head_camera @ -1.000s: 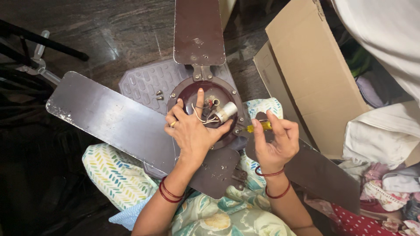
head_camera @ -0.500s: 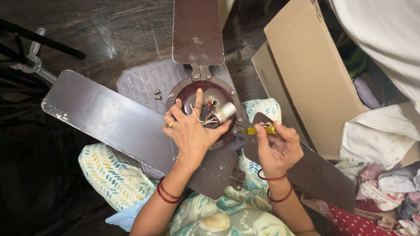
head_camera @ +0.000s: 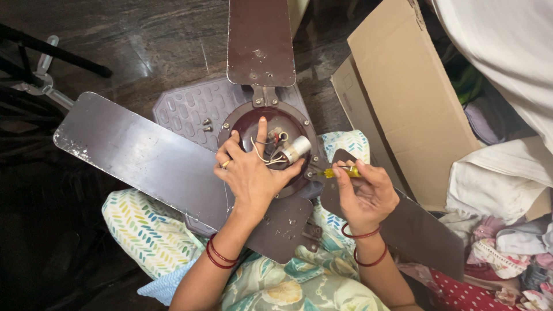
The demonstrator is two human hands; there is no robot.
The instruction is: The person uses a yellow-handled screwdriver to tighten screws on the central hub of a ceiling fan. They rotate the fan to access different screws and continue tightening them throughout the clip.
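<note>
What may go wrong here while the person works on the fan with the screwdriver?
The screwdriver in the right hand might slip off the fan hub towards the left hand pressed there. The loose screws on the grey stool could roll off. The thin wires might get pulled.

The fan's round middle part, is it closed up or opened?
Opened: the motor hub shows bare wires and a white capacitor, under the left hand.

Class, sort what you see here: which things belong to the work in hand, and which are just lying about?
In use: ceiling fan, white capacitor, yellow-handled screwdriver, loose screws, left hand, right hand.

Lying about: cardboard box, pile of clothes, metal stand.
</note>
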